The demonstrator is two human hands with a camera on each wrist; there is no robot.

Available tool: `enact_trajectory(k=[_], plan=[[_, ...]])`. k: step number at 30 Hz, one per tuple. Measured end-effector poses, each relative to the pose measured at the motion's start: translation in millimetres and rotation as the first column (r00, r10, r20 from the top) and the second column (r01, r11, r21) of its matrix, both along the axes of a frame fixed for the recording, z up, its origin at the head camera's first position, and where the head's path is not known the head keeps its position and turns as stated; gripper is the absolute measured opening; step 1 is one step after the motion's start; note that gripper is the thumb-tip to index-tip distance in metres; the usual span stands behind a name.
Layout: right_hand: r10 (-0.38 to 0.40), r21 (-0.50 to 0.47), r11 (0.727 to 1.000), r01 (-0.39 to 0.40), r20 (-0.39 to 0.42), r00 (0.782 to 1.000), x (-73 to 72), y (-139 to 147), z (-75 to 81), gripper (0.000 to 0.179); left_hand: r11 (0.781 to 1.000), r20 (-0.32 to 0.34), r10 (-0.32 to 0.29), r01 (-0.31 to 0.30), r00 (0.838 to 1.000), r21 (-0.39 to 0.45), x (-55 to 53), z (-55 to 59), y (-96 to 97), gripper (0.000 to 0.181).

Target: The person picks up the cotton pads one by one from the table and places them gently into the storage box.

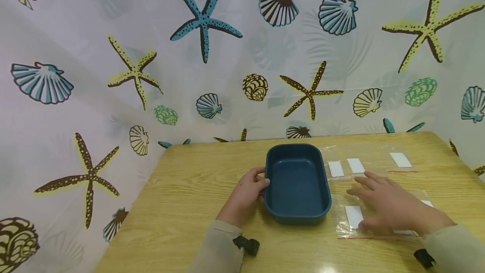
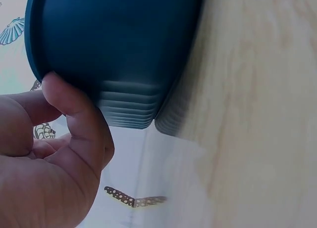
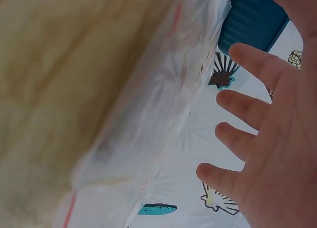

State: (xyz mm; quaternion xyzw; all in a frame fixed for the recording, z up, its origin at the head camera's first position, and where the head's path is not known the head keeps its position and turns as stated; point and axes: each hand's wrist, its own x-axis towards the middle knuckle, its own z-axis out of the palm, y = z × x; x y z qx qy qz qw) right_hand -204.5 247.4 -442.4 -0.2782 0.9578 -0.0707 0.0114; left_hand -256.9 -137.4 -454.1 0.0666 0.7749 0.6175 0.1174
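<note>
A dark blue rectangular tub (image 1: 297,220) with rounded corners and a bare inside sits on the wooden table. My left hand (image 1: 246,188) holds its left side, thumb at the rim; ribbed moulding shows on the tub's outer wall (image 2: 129,107) in the left wrist view. To the right of the tub, my right hand (image 1: 394,205) is spread above clear zip bags with nothing in its fingers. The nearest bag (image 1: 342,228) has a white label (image 1: 354,217) and a red seal line, and the hand covers part of it. In the right wrist view, crinkled clear plastic (image 3: 143,104) lies beside the fingertips.
More clear bags with white labels (image 1: 355,165) lie at the back right, one label (image 1: 401,159) farther right. The wooden table (image 1: 189,188) extends left of the tub. A curtain (image 1: 235,49) printed with shells and starfish hangs behind and along the sides.
</note>
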Motion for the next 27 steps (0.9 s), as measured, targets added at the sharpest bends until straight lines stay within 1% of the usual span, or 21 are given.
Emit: enact_trajectory(k=[6, 10, 18, 27], plan=[[-0.006, 0.017, 1.0, 0.005, 0.052, 0.999, 4.7, -2.1, -3.1, 0.084, 1.0, 0.003, 0.007, -0.007, 1.0, 0.013, -0.4, 1.5, -1.0, 0.047], [-0.004, 0.022, 1.0, 0.003, 0.076, 0.997, 6.0, -4.2, -5.0, 0.085, 0.999, 0.021, 0.008, -0.009, 1.0, 0.037, 0.6, 1.0, -1.0, 0.046], [-0.007, 0.032, 0.999, 0.005, 0.075, 0.997, 6.5, -6.6, -7.2, 0.086, 0.998, 0.026, -0.004, 0.002, 1.0, 0.069, 2.1, -3.4, -2.1, 0.046], [-0.015, 0.039, 0.999, 0.012, 0.078, 0.997, 5.3, -8.9, -6.1, 0.083, 0.996, 0.028, -0.005, 0.002, 1.0, 0.091, 2.0, -4.0, -2.4, 0.047]])
